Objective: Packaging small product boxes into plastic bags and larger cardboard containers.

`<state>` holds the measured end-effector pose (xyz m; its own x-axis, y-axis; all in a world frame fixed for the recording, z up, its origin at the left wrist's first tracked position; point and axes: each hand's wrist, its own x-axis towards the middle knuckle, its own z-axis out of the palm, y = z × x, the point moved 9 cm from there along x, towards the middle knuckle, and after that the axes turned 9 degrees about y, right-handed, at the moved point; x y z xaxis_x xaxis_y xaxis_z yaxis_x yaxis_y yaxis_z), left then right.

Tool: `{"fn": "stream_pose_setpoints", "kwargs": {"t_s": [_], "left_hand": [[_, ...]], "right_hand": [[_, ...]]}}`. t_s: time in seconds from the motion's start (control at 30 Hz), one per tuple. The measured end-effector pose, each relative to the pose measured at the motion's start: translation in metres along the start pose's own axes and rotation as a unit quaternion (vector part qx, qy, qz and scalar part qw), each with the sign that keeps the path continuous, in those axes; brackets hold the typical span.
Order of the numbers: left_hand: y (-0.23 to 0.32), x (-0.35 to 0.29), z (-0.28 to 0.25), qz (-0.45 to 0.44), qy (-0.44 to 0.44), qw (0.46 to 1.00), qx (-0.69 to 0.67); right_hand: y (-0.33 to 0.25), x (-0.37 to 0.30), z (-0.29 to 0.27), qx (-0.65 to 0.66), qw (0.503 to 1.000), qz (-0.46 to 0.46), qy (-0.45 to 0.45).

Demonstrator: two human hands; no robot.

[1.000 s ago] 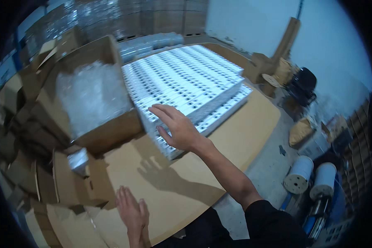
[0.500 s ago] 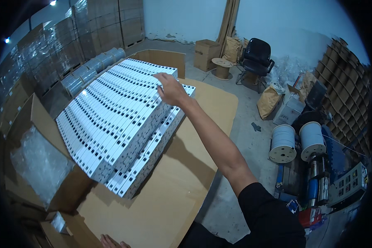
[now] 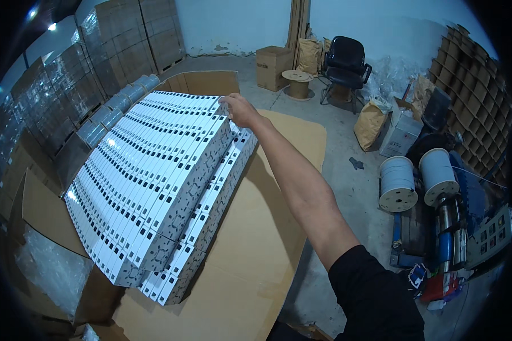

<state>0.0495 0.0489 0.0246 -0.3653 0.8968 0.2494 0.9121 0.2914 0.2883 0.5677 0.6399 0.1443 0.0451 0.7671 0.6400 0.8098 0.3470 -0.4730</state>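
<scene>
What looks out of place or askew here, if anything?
The upper layer of white strips sits back from the lower layer, leaving a step on the right side; possibly just how they're stacked. A small dark scrap lies alone on the floor, looking dropped; too small to identify.

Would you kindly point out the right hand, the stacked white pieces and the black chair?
Right hand (image 3: 240, 110), head view: back of the hand.
Stacked white pieces (image 3: 148, 156), head view: upper face.
Black chair (image 3: 346, 55), head view: backrest.
</scene>
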Motion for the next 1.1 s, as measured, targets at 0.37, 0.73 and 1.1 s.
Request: {"fn": "stream_pose_setpoints", "kwargs": {"t_s": [0.37, 0.73, 1.1], "left_hand": [[-0.003, 0.004, 0.003, 0.014, 0.009, 1.0, -0.003], [-0.004, 0.002, 0.0, 0.018, 0.018, 1.0, 0.002], [-0.006, -0.004, -0.001, 0.02, 0.028, 0.999, -0.009]], "right_hand": [[-0.005, -0.005, -0.01, 0.0, 0.999, -0.003, 0.037], [-0.002, 0.003, -0.003, -0.01, 0.998, -0.044, 0.043], [0.027, -0.021, -0.029, -0.104, 0.994, 0.017, 0.043]]}}
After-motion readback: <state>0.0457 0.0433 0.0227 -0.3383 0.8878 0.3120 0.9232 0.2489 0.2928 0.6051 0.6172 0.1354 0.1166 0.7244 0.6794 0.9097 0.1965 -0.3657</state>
